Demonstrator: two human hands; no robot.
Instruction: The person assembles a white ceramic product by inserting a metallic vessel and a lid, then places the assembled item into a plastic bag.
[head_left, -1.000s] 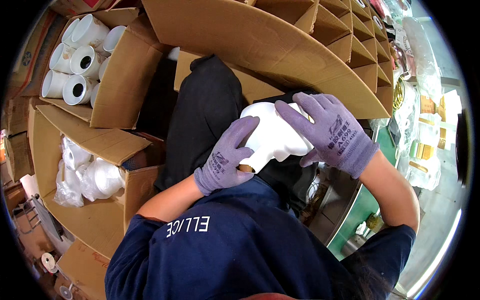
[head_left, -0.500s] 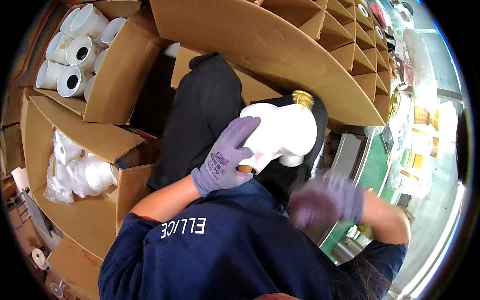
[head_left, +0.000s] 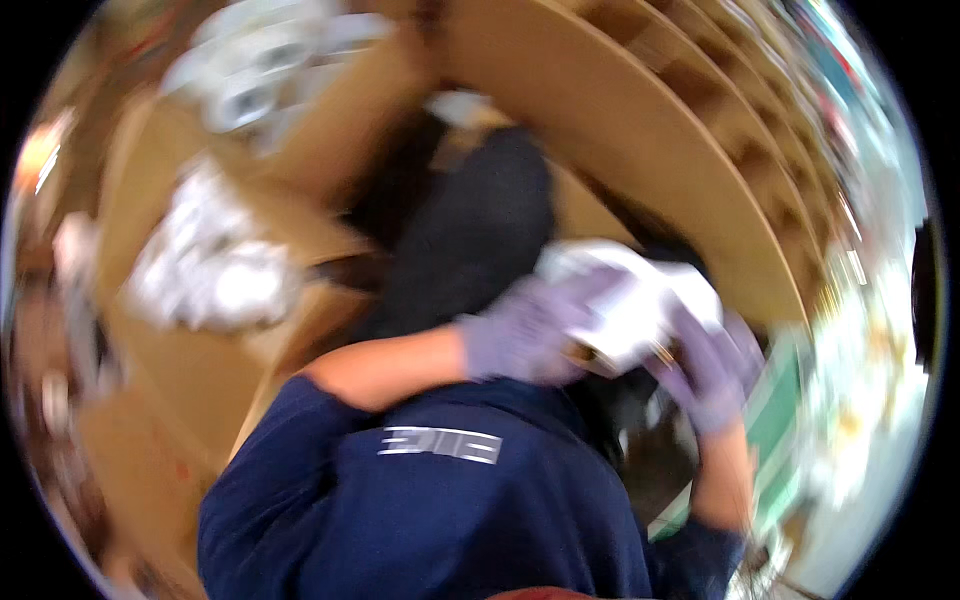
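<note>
My left hand (head_left: 535, 325) closed on the white piece (head_left: 632, 318), my right hand (head_left: 712, 372) at its right side, closure blurred, cannot tell, black trousers (head_left: 475, 230) beneath, divided carton (head_left: 690, 150) beyond the grip, blurred white items (head_left: 215, 260) well left.

The white object (head_left: 635, 300) is motion-blurred, its exact shape lost; the left hand (head_left: 530, 330) and right hand (head_left: 712, 370), blurred too, hide parts of it; white pieces (head_left: 215, 255) in the open carton (head_left: 185, 385) smear together, uncountable; the upper edge cuts off the divided carton (head_left: 735, 110); clutter (head_left: 850, 400) beyond the green surface (head_left: 785, 405) is too indistinct to name.
</note>
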